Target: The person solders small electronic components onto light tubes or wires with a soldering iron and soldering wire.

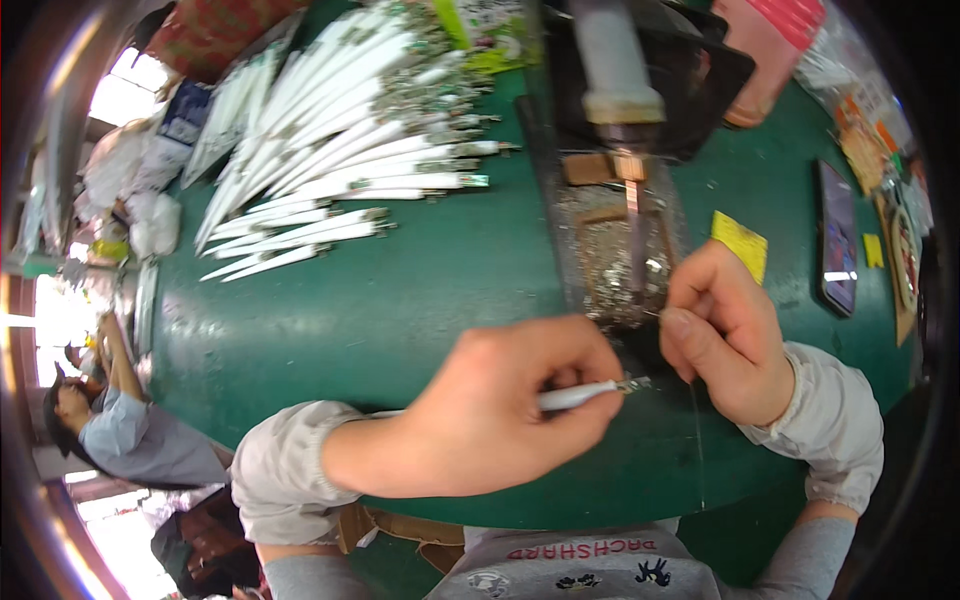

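Note:
My left hand (480, 410) is closed around a slim white pen-shaped stick (578, 396), whose small metal-and-board end points right, toward my other hand. My right hand (728, 340) pinches a thin wire (652, 313) between thumb and forefinger; a fine strand hangs below that hand. Just beyond both hands, a soldering iron (636, 215) is fixed with its tip pointing down over a shallow tray (572, 250) littered with shiny solder bits. The wire's end is close to the iron's tip; whether they touch I cannot tell.
Many similar white sticks (330, 130) lie heaped at the far left of the green table (300, 350). A yellow sponge (742, 245), a phone (836, 240) and a pink container (770, 55) are on the right. Another person (145, 430) sits at the left.

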`<state>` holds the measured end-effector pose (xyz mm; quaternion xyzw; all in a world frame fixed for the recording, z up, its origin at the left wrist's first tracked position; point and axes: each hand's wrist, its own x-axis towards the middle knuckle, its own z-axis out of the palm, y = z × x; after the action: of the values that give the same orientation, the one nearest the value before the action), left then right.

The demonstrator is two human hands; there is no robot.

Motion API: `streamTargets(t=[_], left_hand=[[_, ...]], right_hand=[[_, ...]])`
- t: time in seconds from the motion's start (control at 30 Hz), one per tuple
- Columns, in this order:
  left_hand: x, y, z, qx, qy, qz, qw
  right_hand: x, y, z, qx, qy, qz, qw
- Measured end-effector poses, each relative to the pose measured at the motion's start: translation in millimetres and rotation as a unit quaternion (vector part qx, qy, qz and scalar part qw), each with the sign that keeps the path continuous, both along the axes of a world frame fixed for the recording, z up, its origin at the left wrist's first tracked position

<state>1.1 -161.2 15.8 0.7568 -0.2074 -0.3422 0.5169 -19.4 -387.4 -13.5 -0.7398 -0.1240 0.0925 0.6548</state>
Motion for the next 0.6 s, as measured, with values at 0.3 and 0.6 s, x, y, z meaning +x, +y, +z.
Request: streamTargets(t=[0.3,0.6], left_hand=[[-29.2,-4.4,-38.2,0.013,-0.495,-0.092,0.864],[60.6,70.5,-15.8,0.394,-0.639,0.058,0.658]], right_hand=[[-0.1,1.0,1.6,-0.041,-0.023,0.044,0.998],[0.8,0.6,8.0,-0.076,0.059,0.079,0.992]])
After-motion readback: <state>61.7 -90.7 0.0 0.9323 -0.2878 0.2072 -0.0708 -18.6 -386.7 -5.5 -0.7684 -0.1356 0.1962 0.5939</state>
